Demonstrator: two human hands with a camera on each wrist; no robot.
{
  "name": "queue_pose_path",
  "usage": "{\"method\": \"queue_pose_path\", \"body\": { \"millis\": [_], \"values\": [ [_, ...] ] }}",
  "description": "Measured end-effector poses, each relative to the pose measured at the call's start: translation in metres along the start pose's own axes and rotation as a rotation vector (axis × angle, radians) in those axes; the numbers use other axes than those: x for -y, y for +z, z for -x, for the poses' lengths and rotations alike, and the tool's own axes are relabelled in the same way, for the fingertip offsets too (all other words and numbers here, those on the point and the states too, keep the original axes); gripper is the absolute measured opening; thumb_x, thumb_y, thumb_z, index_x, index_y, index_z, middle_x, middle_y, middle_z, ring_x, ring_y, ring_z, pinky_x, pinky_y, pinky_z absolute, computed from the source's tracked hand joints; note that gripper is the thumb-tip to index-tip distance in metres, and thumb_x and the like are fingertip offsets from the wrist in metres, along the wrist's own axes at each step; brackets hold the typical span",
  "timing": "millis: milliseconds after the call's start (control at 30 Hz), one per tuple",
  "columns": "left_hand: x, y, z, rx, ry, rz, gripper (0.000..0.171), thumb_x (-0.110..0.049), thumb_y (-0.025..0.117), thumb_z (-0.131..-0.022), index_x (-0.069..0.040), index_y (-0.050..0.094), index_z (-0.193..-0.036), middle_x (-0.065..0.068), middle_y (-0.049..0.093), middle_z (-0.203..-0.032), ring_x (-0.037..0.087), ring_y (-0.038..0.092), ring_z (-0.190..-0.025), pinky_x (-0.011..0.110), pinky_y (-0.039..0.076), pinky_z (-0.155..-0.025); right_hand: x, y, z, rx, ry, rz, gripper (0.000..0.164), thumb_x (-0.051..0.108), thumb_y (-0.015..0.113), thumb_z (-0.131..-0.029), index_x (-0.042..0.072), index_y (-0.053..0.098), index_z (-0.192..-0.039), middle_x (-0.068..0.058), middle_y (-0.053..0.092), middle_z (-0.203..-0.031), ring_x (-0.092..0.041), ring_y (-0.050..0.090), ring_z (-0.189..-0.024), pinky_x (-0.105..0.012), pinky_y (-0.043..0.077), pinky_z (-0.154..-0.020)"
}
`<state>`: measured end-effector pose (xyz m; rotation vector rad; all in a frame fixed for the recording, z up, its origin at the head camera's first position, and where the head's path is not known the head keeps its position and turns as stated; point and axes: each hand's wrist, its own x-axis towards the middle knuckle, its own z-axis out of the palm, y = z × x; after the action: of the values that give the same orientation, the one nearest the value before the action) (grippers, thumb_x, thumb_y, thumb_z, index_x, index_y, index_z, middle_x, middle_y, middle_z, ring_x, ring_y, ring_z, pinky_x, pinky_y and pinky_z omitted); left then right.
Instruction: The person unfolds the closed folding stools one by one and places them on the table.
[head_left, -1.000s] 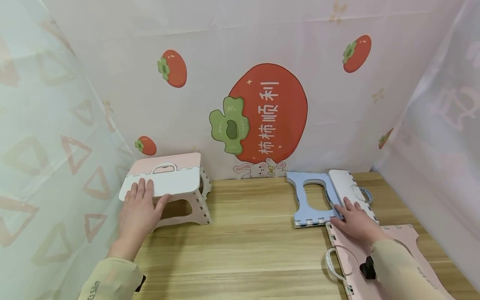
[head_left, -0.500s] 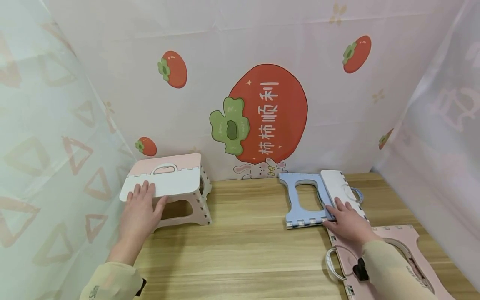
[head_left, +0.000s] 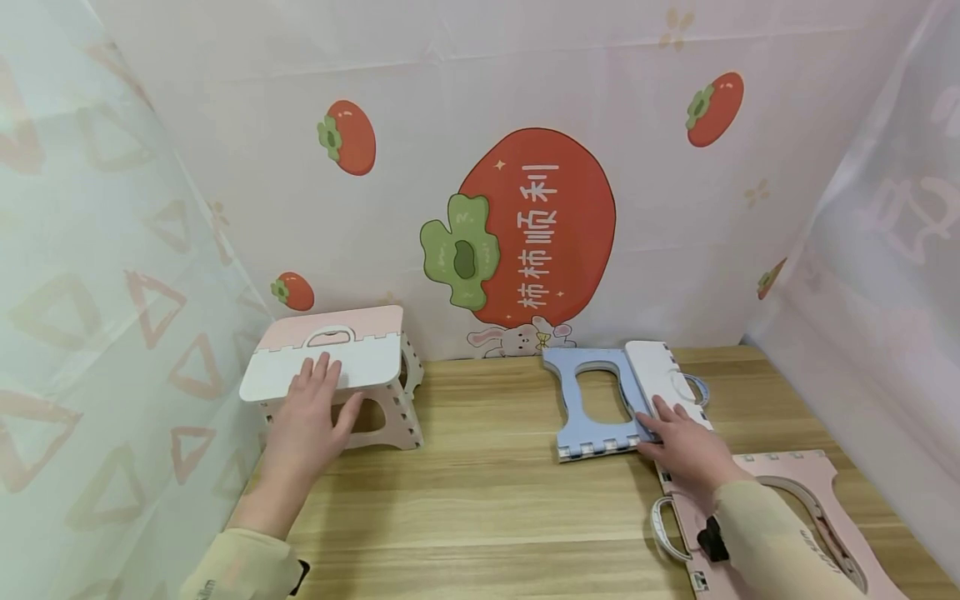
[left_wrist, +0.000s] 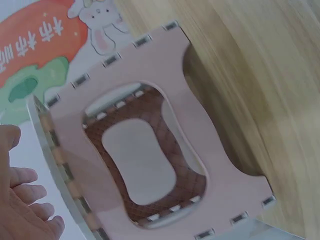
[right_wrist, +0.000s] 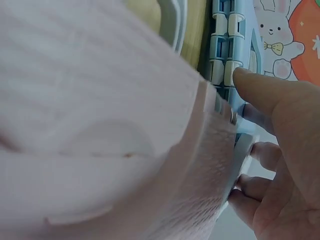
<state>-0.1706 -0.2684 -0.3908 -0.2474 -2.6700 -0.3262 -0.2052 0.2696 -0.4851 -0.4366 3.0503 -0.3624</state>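
At the left stands an unfolded step stool [head_left: 367, 358] with a pink and white top, a handle and pink legs [left_wrist: 165, 65]. My left hand [head_left: 307, 429] is over the front of its white top, fingers extended; the left wrist view does not settle whether they touch it. To the right, a blue and white folded stool [head_left: 600, 433] lies flat. My right hand [head_left: 690, 446] rests on its white panel with fingers spread. In the right wrist view, the thumb lies against the blue hinged edge [right_wrist: 225, 25].
A pink folded stool [head_left: 817, 475] lies at the near right, partly under my right forearm, its handle [head_left: 663, 529] pointing left. Printed cloth walls [head_left: 652, 208] enclose the back and both sides. Wood-grain tabletop [head_left: 480, 475] lies between the stools.
The blue folded stool has slid left along the table with my right hand on it. My left hand has shifted right along the standing stool's front; that stool stays put.
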Motion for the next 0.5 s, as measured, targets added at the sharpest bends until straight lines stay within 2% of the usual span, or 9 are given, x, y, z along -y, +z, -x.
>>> {"method": "queue_pose_path", "body": {
  "millis": [167,333,500],
  "values": [
    [-0.016,0.004,-0.001,-0.064,0.089,-0.001,0.061,-0.026,0.066,-0.099,0.008,0.047,-0.146,0.030,0.042,-0.154,0.050,0.033,-0.145,0.059,0.029,-0.120,0.009,-0.001,-0.003,0.028,-0.014,0.010,0.057,0.039,0.068,-0.098,0.011,0.057,-0.146,-0.028,0.034,-0.160,-0.056,0.034,-0.141,-0.069,0.050,-0.093],
    [-0.033,0.006,-0.003,-0.069,0.152,0.001,0.062,-0.026,0.068,-0.097,0.006,0.048,-0.147,0.027,0.045,-0.153,0.048,0.035,-0.145,0.059,0.032,-0.119,0.016,0.000,-0.008,0.023,-0.053,0.044,0.057,0.040,0.069,-0.096,0.011,0.059,-0.144,-0.029,0.037,-0.157,-0.058,0.038,-0.138,-0.068,0.051,-0.091],
    [-0.048,0.011,-0.003,-0.082,0.217,0.007,0.061,-0.025,0.072,-0.095,0.006,0.053,-0.144,0.025,0.051,-0.149,0.045,0.041,-0.143,0.058,0.036,-0.117,0.023,0.003,-0.012,0.028,-0.077,0.052,0.058,0.039,0.071,-0.095,0.010,0.059,-0.145,-0.029,0.037,-0.157,-0.059,0.038,-0.137,-0.068,0.049,-0.095]
  ]
}}
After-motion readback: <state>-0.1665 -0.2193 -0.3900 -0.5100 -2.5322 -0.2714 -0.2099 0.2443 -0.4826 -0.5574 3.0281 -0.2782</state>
